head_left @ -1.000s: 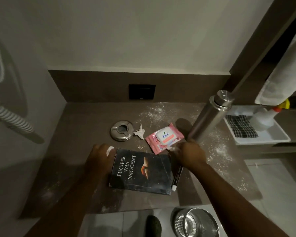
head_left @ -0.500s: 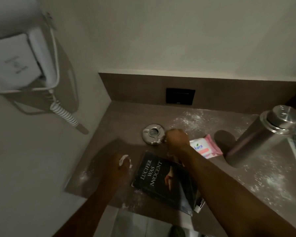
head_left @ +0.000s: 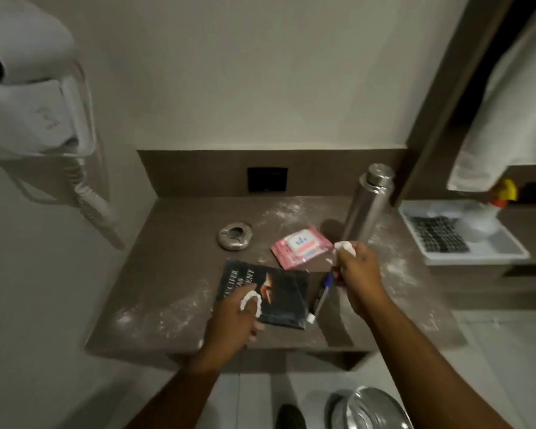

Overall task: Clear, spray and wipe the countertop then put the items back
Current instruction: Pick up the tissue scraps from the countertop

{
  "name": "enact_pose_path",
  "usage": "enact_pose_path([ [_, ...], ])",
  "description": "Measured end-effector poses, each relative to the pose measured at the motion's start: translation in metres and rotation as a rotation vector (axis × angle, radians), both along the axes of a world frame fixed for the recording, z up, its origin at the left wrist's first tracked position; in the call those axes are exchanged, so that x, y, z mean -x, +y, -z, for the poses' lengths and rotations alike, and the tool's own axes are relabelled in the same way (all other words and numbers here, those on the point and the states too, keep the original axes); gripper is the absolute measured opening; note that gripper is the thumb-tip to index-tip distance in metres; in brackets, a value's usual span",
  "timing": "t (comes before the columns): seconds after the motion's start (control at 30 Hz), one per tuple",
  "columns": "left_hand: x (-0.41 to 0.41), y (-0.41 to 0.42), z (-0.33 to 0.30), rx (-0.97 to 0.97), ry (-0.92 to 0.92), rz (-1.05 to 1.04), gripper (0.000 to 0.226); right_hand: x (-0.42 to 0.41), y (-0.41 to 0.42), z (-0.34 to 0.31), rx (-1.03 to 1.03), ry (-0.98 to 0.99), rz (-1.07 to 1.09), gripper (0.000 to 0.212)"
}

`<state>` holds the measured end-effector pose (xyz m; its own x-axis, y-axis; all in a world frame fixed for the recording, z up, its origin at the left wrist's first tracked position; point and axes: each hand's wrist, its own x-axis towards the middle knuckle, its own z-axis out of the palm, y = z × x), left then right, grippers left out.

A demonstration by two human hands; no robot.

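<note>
Book point(head_left: 279, 292) title partly hidden by left hand point(head_left: 234, 320), blurred.

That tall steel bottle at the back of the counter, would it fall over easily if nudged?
Probably. The steel bottle stands upright, tall and narrow, so a high nudge could tip it. Being round, it would likely roll across the countertop. Its smooth metal looks slippery.

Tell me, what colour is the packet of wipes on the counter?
Pink, with a white label; the wipes packet shows clearly in the head view.

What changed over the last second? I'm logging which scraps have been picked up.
The right hand reached to the metal ashtray, took the crumpled tissue beside it and drew back. The left hand keeps its own scrap. Book, wipes pack, pen, steel bottle unmoved.
</note>
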<state>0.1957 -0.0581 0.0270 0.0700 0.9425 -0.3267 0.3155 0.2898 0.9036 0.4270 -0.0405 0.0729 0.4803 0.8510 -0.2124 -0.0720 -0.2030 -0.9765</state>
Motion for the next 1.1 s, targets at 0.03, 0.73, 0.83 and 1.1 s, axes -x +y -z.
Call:
enact_pose_path([
  [0.03,-0.014,-0.010,0.004,0.025,-0.020,0.041,0.026,-0.008,-0.027,0.004,0.027,0.022,0.011,0.013],
  [0.73,-0.295,-0.167,0.303,0.745,0.152,0.171,0.017,-0.195,-0.245,0.370,0.838,0.213,0.016,0.016],
  [0.83,-0.317,-0.169,0.371,0.829,0.131,0.073,0.033,-0.205,-0.246,0.437,0.839,0.187,-0.039,0.014],
  [1.1,-0.297,-0.171,0.439,0.900,-0.231,0.093,0.070,-0.226,-0.264,0.517,0.616,0.670,0.236,0.023],
])
